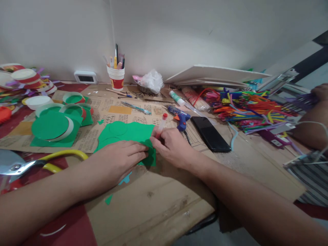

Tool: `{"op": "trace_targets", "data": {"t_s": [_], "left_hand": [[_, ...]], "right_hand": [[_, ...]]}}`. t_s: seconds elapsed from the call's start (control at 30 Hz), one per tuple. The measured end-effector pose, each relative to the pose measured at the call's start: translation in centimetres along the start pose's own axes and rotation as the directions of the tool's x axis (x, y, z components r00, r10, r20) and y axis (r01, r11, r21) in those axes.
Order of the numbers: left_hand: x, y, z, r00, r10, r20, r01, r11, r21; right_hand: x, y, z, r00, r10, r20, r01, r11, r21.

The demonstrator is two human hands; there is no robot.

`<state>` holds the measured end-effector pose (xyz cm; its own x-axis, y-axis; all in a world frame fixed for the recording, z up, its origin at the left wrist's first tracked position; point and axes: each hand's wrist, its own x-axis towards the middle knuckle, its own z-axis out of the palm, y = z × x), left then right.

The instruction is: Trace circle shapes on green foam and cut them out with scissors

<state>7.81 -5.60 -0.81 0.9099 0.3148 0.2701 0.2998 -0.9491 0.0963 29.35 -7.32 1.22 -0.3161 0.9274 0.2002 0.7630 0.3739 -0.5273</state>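
Note:
A green paper sheet (135, 131) with faint curved outlines and a ragged top edge lies on the cardboard-covered table. My left hand (125, 155) rests flat on its lower part, fingers extended to the right and holding nothing. At the sheet's right edge, my right hand (170, 145) is closed around a pen (161, 124) with a red end pointing up. The pen's lower tip is hidden by the fingers. To the left stand paper cup pieces with green paper on them, the nearest topped by a green disc (52, 126).
Yellow-handled scissors (61, 153) lie at left. A blue glue gun (181, 119), a black phone (210, 135), a glue stick (176, 98) and colourful pipe cleaners (246, 107) are at right. A cup of pens (117, 80) stands behind. Another person's arm (311, 119) shows far right.

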Motion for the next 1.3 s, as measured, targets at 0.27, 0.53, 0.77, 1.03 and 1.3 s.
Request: {"op": "trace_targets", "data": {"t_s": [0.27,0.53,0.77,1.03,1.3], "left_hand": [[0.15,0.11,-0.14,1.0,0.002,0.003,-0.002,1.0,-0.019],[0.13,0.14,-0.21,1.0,-0.01,0.015,0.01,1.0,-0.014],[0.07,0.08,-0.2,1.0,-0.003,0.017,0.004,1.0,-0.026],[0.04,0.07,-0.13,1.0,-0.012,-0.02,0.011,0.999,-0.042],[0.14,0.1,-0.31,1.0,-0.003,-0.009,0.003,1.0,-0.021]], "right_hand": [[-0.13,-0.19,-0.16,1.0,0.003,0.021,-0.003,1.0,-0.019],[-0.15,-0.3,-0.19,0.999,0.013,0.038,-0.013,1.0,-0.014],[-0.28,-0.51,-0.34,0.999,0.015,0.052,-0.014,1.0,-0.024],[-0.29,-0.51,-0.37,0.998,-0.009,0.064,0.01,1.0,-0.019],[-0.45,-0.76,-0.47,0.997,-0.015,0.072,0.017,1.0,-0.023]]}}
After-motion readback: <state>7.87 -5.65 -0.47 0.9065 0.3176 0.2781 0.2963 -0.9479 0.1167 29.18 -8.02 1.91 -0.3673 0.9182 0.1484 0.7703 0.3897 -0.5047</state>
